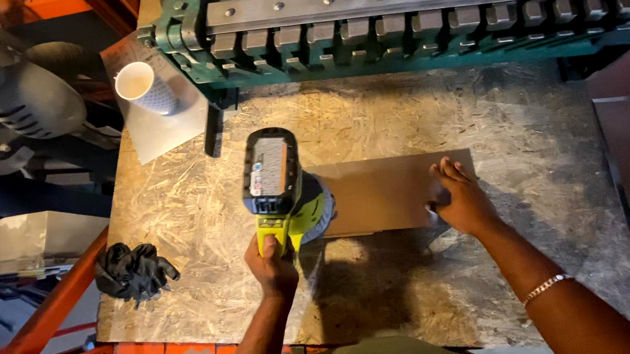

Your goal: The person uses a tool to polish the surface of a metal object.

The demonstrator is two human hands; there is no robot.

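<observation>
- Left hand (272, 265), nearest the camera, has its fingers wrapped tight around the handle of a yellow-green sander (282, 193), whose pad sits on the left end of a brown sheet (390, 191).
- Right hand (460, 200) lies flat, fingers spread, pressing the sheet's right edge.
- Chipboard bench (191, 218) carries both; black gloves (131, 270) lie left of the fingers, a paper cup (143, 87) and green bending machine (423, 12) beyond.
- Both forearms reach forward.

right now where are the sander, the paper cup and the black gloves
sander (277, 182), head view, on its battery top
paper cup (142, 86), head view, on its side wall
black gloves (133, 271), head view, middle of the bundle
</observation>
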